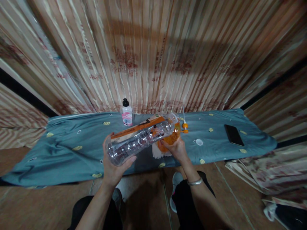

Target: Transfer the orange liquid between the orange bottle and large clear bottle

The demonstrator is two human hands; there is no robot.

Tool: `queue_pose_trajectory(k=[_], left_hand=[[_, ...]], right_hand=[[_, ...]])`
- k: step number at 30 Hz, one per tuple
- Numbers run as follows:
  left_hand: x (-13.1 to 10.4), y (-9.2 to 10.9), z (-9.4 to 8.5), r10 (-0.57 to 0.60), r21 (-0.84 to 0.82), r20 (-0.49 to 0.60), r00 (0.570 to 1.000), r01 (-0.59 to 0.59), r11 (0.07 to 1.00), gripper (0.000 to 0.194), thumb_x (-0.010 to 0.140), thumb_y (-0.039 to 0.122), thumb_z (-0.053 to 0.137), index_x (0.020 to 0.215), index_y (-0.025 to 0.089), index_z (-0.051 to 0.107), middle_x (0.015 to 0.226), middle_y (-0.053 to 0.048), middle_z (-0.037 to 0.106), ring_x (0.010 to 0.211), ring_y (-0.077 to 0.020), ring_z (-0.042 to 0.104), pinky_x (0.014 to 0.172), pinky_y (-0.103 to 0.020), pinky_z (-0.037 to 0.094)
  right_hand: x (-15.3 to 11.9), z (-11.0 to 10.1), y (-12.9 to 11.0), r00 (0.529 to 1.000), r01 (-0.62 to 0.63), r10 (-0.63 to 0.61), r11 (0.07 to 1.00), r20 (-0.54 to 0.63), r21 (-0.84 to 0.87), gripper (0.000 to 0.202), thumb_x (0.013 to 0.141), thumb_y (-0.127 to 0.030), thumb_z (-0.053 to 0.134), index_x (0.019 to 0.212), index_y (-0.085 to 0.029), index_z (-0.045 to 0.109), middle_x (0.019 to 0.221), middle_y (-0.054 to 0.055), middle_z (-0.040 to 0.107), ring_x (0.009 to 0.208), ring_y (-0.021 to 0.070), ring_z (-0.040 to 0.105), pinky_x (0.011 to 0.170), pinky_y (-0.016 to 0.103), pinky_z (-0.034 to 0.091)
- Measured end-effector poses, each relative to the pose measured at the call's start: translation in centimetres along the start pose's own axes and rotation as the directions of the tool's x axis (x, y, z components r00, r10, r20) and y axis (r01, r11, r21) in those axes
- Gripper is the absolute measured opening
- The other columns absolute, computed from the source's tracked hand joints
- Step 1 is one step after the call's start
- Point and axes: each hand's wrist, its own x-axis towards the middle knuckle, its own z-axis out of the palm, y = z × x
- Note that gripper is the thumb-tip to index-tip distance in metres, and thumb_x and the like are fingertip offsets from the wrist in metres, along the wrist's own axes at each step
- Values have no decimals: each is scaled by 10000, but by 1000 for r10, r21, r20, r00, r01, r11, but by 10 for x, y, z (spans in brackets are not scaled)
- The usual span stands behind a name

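Gap between white disc [199, 142] and black phone [233, 134]; leftward obstacles: orange pump [184, 126], large bottle [137, 140].

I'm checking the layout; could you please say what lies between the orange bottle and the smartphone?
Between the orange bottle and smartphone, the head view shows an orange pump and a round white cap.

The clear bottle [137, 139] hides most of the left fingers [130, 161] and, with the right fingers [168, 146], covers part of the orange bottle [171, 138]; whether the bottles touch is unclear. Below the right fingers, a pale sheet [157, 152] is partly covered. Beyond the left fingers, lettering on the pink-labelled bottle [127, 117] is too small to read.
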Motion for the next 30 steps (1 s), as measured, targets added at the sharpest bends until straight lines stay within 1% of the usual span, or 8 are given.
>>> queue_pose_trajectory(k=[4, 8, 14, 17, 19, 22, 25, 30], left_hand=[[1, 1, 0, 13, 16, -4, 1000, -13, 1000, 1097, 555, 515, 992, 1492, 229, 498, 1409, -167, 632, 1274, -372, 668, 1152, -587, 511], [3, 6, 0, -3, 18, -14, 1000, 4, 1000, 1091, 528, 500, 1001, 1461, 220, 508, 1381, -170, 643, 1253, -378, 680, 1131, -597, 526], [3, 11, 3, 12, -8, 8, 1000, -12, 1000, 1062, 543, 475, 1000, 1446, 230, 499, 1350, -152, 674, 1212, -348, 715, 1082, -543, 576], [4, 13, 3, 8, 3, 15, 1000, -8, 1000, 1059, 533, 477, 1004, 1435, 232, 506, 1336, -142, 681, 1202, -341, 720, 1069, -532, 586], [4, 13, 3, -2, 0, 13, 1000, 2, 1000, 1063, 529, 472, 1006, 1434, 234, 503, 1352, -145, 675, 1211, -346, 716, 1069, -537, 587], [3, 14, 3, -30, -34, 25, 999, 31, 999, 1081, 529, 447, 1010, 1448, 234, 480, 1369, -152, 665, 1236, -358, 704, 1083, -548, 580], [2, 12, 3, -50, -66, 35, 998, 52, 996, 1105, 531, 437, 1011, 1465, 234, 457, 1373, -151, 653, 1242, -358, 698, 1088, -553, 578], [2, 8, 1, -38, -40, 20, 999, 38, 998, 1100, 522, 456, 1011, 1459, 251, 472, 1388, -141, 640, 1275, -362, 677, 1123, -572, 552]], right_hand=[[-1, 0, -1, 1000, -3, 3, 1000, -5, 14, 764, 669, -562, 830, 1284, -182, 581, 1152, 178, 813, 1089, 376, 788, 898, 489, 649], [-1, 0, -2, 1000, -18, 18, 1000, -3, 23, 751, 659, -580, 828, 1255, -191, 588, 1145, 169, 813, 1069, 370, 792, 899, 488, 649], [0, -2, -4, 1000, -13, 14, 1000, -1, 11, 789, 647, -524, 843, 1304, -188, 566, 1121, 150, 819, 1072, 348, 795, 861, 435, 661], [0, -1, -3, 1000, -3, 3, 1000, -1, 13, 777, 663, -530, 835, 1306, -190, 561, 1120, 143, 822, 1079, 345, 793, 877, 442, 658], [0, 0, -1, 1000, -5, 5, 1000, -1, 0, 779, 669, -540, 834, 1311, -194, 561, 1100, 139, 825, 1070, 353, 795, 860, 451, 659], [0, 0, 2, 1000, -2, 2, 1000, -8, -30, 794, 664, -559, 839, 1316, -195, 570, 1078, 145, 824, 1049, 367, 798, 824, 455, 659], [1, 0, 3, 1000, 1, -2, 998, -19, -57, 789, 662, -578, 835, 1300, -189, 581, 1090, 157, 819, 1058, 371, 793, 829, 462, 653], [1, -2, -1, 1000, 12, -12, 999, -9, -36, 781, 662, -564, 839, 1289, -177, 582, 1109, 162, 816, 1090, 362, 788, 842, 432, 655]])
